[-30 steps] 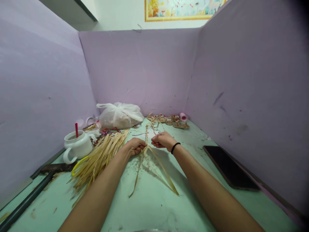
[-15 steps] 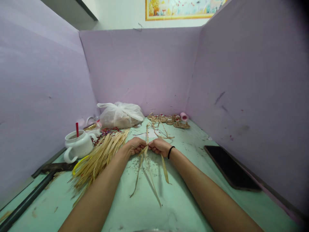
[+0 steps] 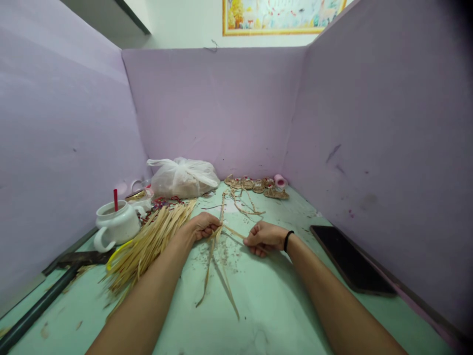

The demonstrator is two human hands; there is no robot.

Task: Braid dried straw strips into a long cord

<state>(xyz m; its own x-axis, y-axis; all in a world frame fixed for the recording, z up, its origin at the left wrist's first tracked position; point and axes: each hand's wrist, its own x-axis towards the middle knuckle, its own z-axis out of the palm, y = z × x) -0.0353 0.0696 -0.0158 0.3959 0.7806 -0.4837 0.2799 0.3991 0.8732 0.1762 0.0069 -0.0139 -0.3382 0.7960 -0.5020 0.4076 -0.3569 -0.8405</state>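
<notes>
My left hand [image 3: 205,227] pinches a thin straw braid [image 3: 222,209] at its near end, where the loose strands part. A single straw strand [image 3: 233,231] runs taut from there to my right hand [image 3: 265,238], whose fingers are closed on it. Other loose strands [image 3: 207,273] hang from the left hand toward me over the green table [image 3: 273,315]. A black band [image 3: 288,240] circles the right wrist. Beside my left forearm lies a thick bundle of dry straw strips [image 3: 155,241].
At the left stand a white pot [image 3: 120,224] with a red stick and a hammer [image 3: 70,266]. Farther back are a knotted plastic bag [image 3: 183,177], several woven straw pieces [image 3: 258,185] and a pink roll [image 3: 280,181]. A dark phone or tablet [image 3: 351,259] lies right. Purple panels surround the table.
My right hand has moved right, away from my left hand, drawing one strand out straight between them. The left hand keeps its hold on the braid.
</notes>
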